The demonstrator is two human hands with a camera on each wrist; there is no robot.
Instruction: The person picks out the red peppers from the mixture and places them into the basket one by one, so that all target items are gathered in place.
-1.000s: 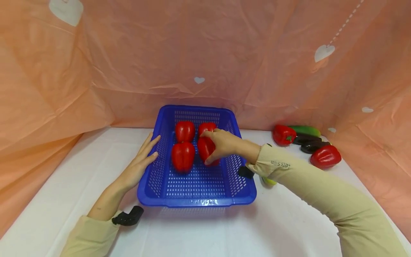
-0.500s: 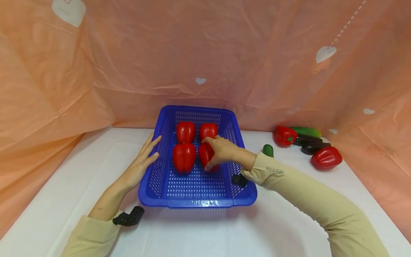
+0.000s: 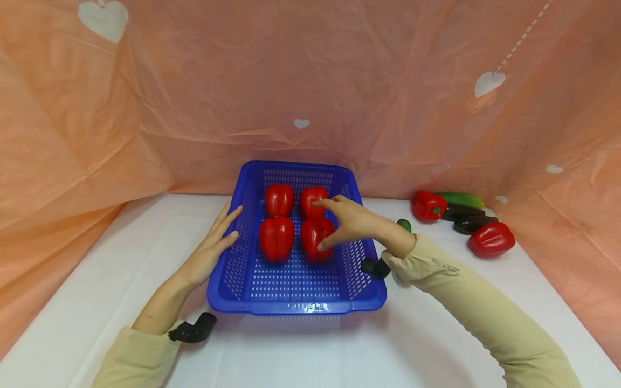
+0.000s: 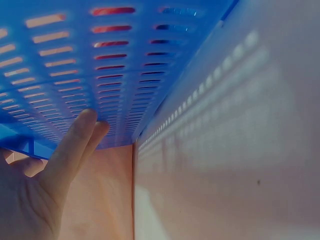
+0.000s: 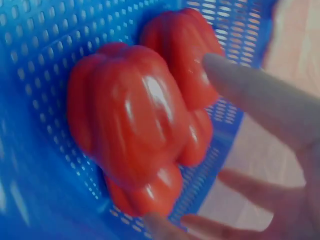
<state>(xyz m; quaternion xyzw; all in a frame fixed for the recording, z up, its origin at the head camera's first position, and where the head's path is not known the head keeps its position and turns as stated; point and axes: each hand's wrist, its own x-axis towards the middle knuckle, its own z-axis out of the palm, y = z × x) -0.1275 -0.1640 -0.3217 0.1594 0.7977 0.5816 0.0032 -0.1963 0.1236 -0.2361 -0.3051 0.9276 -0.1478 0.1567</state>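
The right hand was over the three o'clock side of the basket, its thumb and fingers spread apart, with the near red pepper partly under the thumb; whether a fingertip touched it could not be told. The left hand lay at the nine o'clock side, fingers rather straight and apart, against the rim. Between both hands stood the blue basket, with perforated walls and floor. Inside it were four red peppers in two rows: the near red pepper at four o'clock from the middle of this group, a second pepper at eight, a third pepper at eleven and a fourth pepper at one. Just outside the basket, at three o'clock, a green vegetable showed one end, partly hidden behind the right sleeve. Farther out, between two and three o'clock, a stemmed pepper, a long cucumber, two dark eggplants and an outer pepper lay close together on the white table. At twelve o'clock, behind everything, hung a peach-coloured curtain with white hearts.
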